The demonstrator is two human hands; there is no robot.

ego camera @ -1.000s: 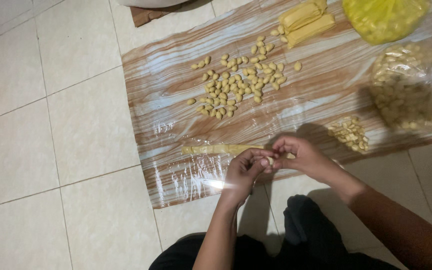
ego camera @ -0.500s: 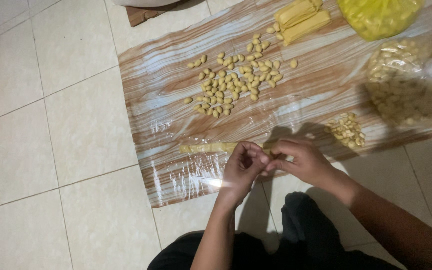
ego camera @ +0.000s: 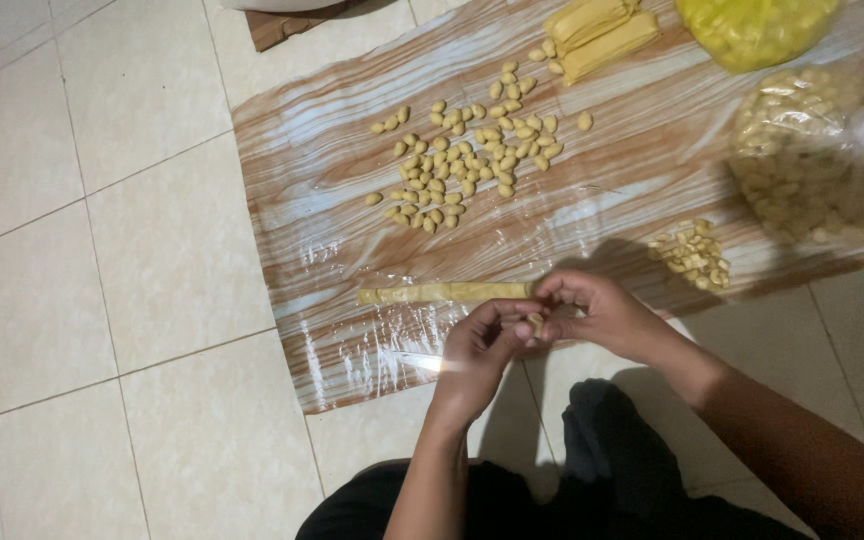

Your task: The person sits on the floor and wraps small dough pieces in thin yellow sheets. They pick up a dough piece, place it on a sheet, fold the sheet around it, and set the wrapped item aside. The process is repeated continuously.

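My left hand (ego camera: 474, 348) and my right hand (ego camera: 602, 315) meet just above the near edge of a brown wood-patterned plastic sheet (ego camera: 332, 190) on the tiled floor. Together their fingertips pinch a small pale yellow dough piece (ego camera: 535, 322). A long thin dough strip (ego camera: 442, 293) lies on the sheet just beyond my left hand. Several small shaped dough pieces (ego camera: 467, 155) are spread across the middle of the sheet. A smaller pile of cut pieces (ego camera: 694, 255) sits to the right of my right hand.
Thick yellow dough slabs (ego camera: 602, 35) lie at the sheet's far edge. Beside them is a yellow plastic bag (ego camera: 757, 28), and a clear bag of pale pieces (ego camera: 812, 150) lies at the right. White floor tiles (ego camera: 102, 300) surround the sheet. My dark-clothed legs (ego camera: 602, 470) are below.
Both hands stay together over the sheet's near edge, fingers working the small dough piece. The view has shifted slightly; the strip and piles have not moved.
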